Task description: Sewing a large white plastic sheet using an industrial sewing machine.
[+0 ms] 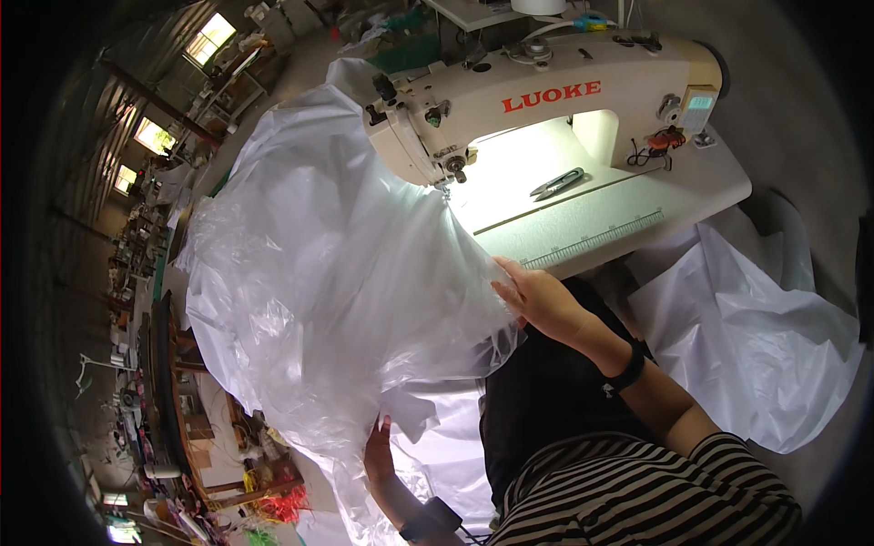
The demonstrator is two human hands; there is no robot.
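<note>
A large, crumpled sheet of thin, translucent white material (319,264) billows over the left side of the sewing machine (583,84). Its upper edge runs under the machine's needle area (446,189). My right hand (544,300) is closed on the sheet's right edge, just in front of the machine bed, with the fingertips partly behind folds. Lower down, my left hand (378,455) grips the hanging part of the sheet from below. Some of its fingers are hidden by the material.
Thread snips (557,185) lie on the lit machine bed (583,227), which has a ruler scale along its front edge. More white sheeting (742,337) hangs at the right. Cluttered benches (182,400) and red scraps (284,502) are at the left.
</note>
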